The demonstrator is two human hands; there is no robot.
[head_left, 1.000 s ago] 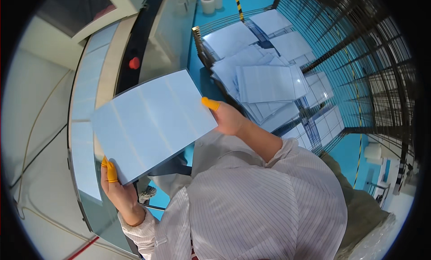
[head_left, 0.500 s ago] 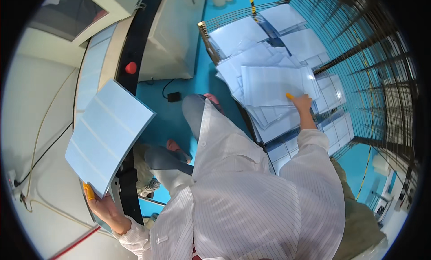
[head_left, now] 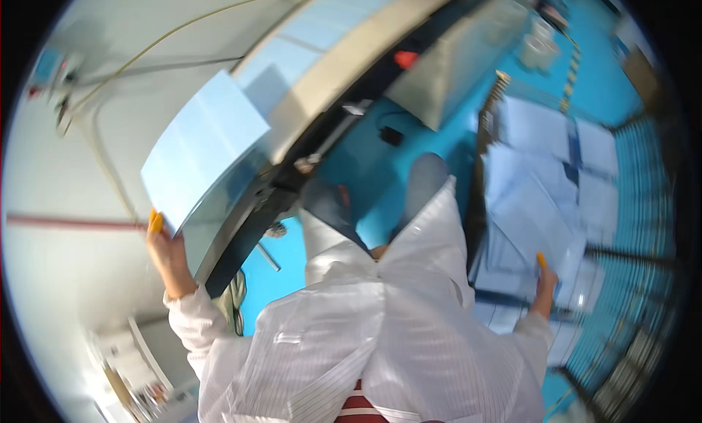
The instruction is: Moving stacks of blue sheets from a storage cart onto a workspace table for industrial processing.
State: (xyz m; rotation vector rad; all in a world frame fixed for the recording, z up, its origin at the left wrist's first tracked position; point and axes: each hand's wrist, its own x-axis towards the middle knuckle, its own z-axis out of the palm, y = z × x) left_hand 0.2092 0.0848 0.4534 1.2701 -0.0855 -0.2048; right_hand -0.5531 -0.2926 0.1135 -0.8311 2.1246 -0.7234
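My left hand (head_left: pixel 170 256), an orange finger cot on its thumb, grips the lower corner of a thin pale blue sheet (head_left: pixel 205 149). That sheet is raised and tilted, its far end over the long machine bed. On the right, my right hand (head_left: pixel 545 282) also wears an orange cot. Its thumb lies on the near edge of a whitish translucent sheet (head_left: pixel 537 222), its other fingers mostly hidden. This sheet lies askew over a loose pile of similar sheets (head_left: pixel 512 167) inside a wire cage cart. Motion blurs the view somewhat.
The long machine bed (head_left: pixel 322 79) carries pale sheets and has a dark edge rail with a red button (head_left: pixel 406 59). The wire cage (head_left: pixel 643 196) rises around more stacks. A black box (head_left: pixel 391 136) lies on the blue floor. A red pipe (head_left: pixel 73 221) runs along the left wall.
My view has turned, so the machine and cage appear shifted. The left sheet has moved closer over the machine bed. The right hand's sheet now lies at a different angle on the pile.
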